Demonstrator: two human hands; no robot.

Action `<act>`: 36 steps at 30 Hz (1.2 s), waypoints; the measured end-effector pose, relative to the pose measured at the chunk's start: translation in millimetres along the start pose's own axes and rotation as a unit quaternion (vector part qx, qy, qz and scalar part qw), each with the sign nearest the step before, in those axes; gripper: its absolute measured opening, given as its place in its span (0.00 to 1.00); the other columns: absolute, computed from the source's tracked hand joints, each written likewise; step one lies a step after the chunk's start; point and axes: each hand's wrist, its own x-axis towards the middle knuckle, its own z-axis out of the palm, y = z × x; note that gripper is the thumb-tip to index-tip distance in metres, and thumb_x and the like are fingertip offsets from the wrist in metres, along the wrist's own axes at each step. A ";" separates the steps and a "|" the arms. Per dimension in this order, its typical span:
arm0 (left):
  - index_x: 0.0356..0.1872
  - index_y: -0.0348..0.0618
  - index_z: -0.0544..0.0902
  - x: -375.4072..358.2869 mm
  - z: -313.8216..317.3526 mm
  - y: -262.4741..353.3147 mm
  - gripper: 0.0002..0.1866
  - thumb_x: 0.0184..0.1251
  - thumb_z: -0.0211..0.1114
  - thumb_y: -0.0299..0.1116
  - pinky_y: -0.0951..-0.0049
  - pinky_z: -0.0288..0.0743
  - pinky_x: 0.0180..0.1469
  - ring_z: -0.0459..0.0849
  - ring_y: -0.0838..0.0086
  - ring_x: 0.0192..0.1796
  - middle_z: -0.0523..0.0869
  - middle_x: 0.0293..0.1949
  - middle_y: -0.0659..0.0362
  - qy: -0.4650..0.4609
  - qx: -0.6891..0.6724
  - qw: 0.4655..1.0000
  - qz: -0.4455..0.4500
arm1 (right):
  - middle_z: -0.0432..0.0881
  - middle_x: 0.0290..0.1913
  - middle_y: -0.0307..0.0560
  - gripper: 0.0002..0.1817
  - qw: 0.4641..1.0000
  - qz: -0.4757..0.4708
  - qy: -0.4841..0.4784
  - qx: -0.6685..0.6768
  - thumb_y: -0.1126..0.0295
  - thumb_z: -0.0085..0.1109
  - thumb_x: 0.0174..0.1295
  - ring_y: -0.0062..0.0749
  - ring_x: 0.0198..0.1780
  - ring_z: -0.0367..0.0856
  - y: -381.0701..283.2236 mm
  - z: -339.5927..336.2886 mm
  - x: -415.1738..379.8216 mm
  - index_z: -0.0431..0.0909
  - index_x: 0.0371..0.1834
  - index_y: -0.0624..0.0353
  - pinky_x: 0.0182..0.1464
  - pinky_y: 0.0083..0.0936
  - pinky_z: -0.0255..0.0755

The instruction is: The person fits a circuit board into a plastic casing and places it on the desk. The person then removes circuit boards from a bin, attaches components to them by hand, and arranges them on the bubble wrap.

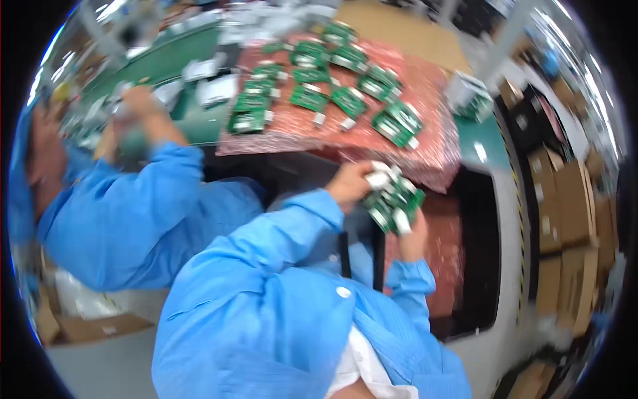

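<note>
A bunch of green circuit boards (392, 198) with white parts is held between my two hands, in front of the table edge. My left hand (350, 184) grips the bunch from its left side, fingers closed around a white part. On the lower right, my right hand (415, 237) is closed on the same bunch; some of its fingers are hidden behind the boards. Beyond my hands, several more green circuit boards (310, 98) lie in rows and small piles on pink bubble wrap (425, 86).
A co-worker in a blue sleeve (153, 179) works at my left over a green table (199, 123) with white pieces. A white box with green boards (470, 97) stands at the wrap's right. Cardboard boxes (565, 206) line the far right. A dark bin (478, 253) is beside my right arm.
</note>
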 end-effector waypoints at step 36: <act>0.42 0.35 0.81 71.6 92.2 21.0 0.12 0.54 0.65 0.23 0.78 0.75 0.38 0.81 0.80 0.34 0.84 0.31 0.59 -0.128 0.323 0.932 0.103 | 0.78 0.49 0.43 0.24 0.983 -0.006 0.082 0.164 0.79 0.59 0.55 0.27 0.48 0.77 -14.5 -80.8 -14.4 0.68 0.57 0.64 0.51 0.25 0.72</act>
